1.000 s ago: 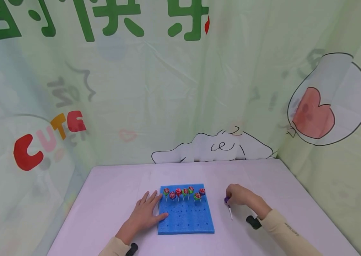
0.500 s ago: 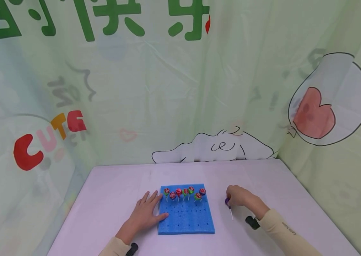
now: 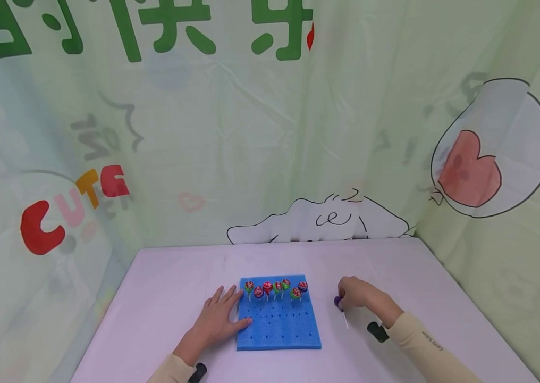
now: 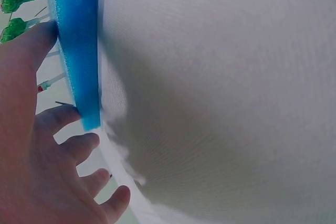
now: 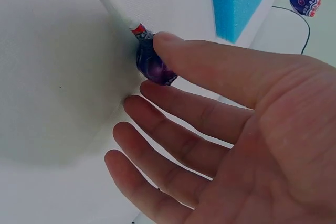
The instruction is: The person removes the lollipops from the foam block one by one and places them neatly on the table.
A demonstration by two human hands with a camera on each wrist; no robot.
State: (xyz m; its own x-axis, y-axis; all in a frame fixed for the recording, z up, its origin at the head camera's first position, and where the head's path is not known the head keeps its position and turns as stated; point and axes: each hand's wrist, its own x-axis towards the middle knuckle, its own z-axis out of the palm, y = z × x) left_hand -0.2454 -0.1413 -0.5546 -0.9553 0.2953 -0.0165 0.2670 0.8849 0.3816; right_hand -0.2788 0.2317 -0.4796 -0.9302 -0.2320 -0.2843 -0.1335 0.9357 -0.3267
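In the head view, a blue foam board with rows of small holes lies on the table. Several wrapped lollipops stand upright in its far rows. My left hand rests spread along the board's left side, thumb over its surface; the left wrist view shows fingertips at the foam's edge. To the right of the board, my right hand pinches the head of a purple-wrapped lollipop between thumb and forefinger, other fingers extended. Its white stick points toward me, low over or on the table.
A pale table carries everything. Printed curtains enclose its back and both sides. Dark wrist cameras sit under both forearms. Bare tabletop lies between the board and the right hand.
The purple lollipop's head shifts very slightly left at my right fingertips, while its stick end stays about in place. My left hand and the board have not moved.
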